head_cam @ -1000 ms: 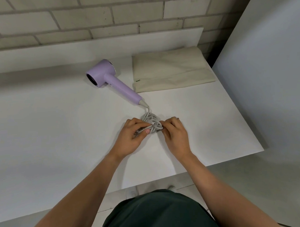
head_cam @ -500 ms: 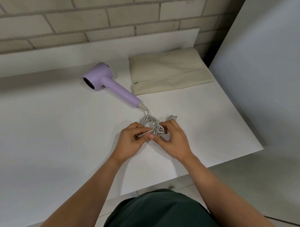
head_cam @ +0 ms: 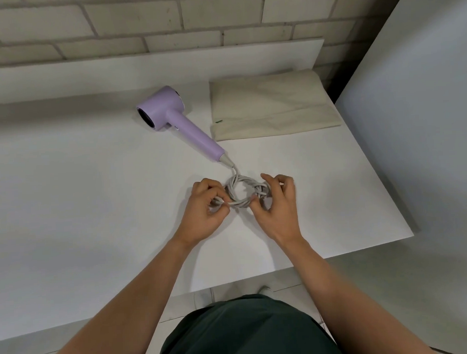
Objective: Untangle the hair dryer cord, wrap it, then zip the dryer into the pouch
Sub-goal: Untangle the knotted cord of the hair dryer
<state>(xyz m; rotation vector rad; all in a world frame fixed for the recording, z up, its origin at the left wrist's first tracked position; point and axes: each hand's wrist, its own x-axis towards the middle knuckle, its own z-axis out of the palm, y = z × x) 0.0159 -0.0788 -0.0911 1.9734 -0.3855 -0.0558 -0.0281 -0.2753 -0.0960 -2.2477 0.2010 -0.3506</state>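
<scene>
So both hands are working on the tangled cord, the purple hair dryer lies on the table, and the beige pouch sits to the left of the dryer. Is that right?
Not quite. The head view shows the beige pouch to the right of the purple hair dryer, not the left. The rest holds: the left hand and right hand both work on the tangled cord, and the dryer lies on the table.

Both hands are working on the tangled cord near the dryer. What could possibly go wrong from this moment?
1. The cord is twisted around itself in a tight ring; if the left hand and right hand pull apart, the knot may tighten instead of opening.
2. The cord runs straight into the hair dryer handle, so a strong tug could drag the dryer across the table or strain that joint.
</scene>
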